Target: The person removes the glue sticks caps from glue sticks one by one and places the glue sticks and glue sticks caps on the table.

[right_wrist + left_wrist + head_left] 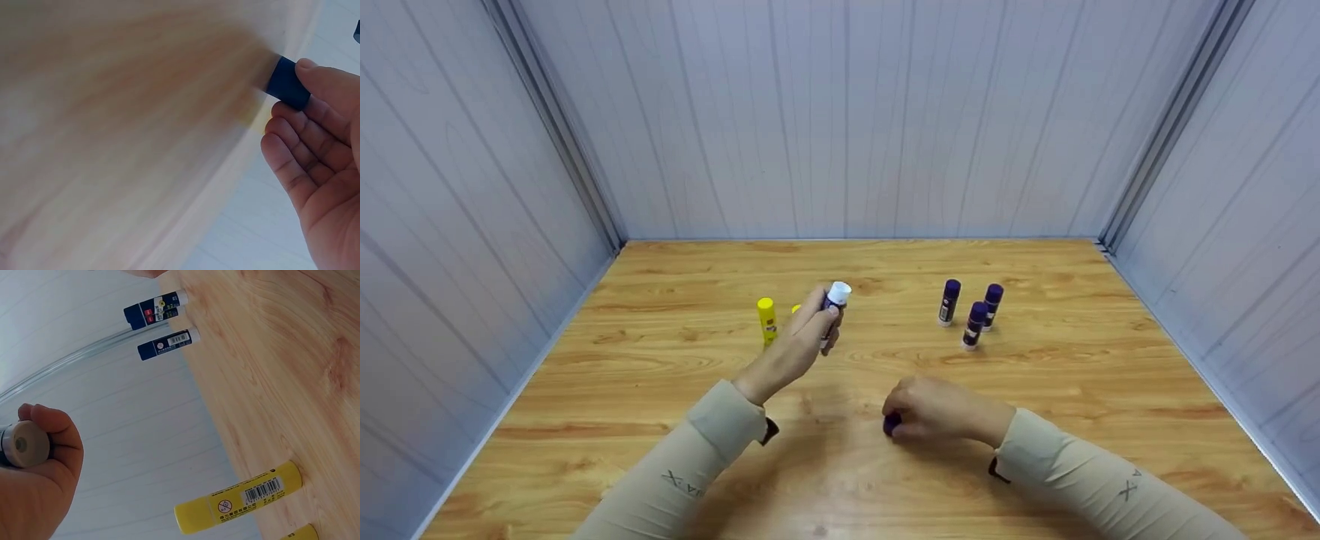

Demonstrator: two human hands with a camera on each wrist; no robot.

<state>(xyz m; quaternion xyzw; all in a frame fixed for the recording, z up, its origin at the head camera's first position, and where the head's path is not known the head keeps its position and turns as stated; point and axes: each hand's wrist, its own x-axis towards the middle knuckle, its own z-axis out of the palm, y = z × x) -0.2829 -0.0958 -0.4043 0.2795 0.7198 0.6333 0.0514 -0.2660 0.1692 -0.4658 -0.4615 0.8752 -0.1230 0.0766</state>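
Note:
My left hand [793, 346] grips a dark blue glue stick [829, 321] above the table, its white end tilted up and away. In the left wrist view the fingers curl round this stick, and a pale round end [32, 444] with a small recess shows. My right hand [943, 409], nearer the table's front, pinches a short dark blue cap [288, 82] between thumb and fingers. Beside the left hand a yellow glue stick [767, 319] stands upright. A second yellow glue stick [796, 308] is mostly hidden behind that hand.
Three dark blue glue sticks [974, 327] with white bases stand upright in a group at the right of the wooden table [697, 277]. Pale panel walls [840, 120] enclose the table at the back and both sides.

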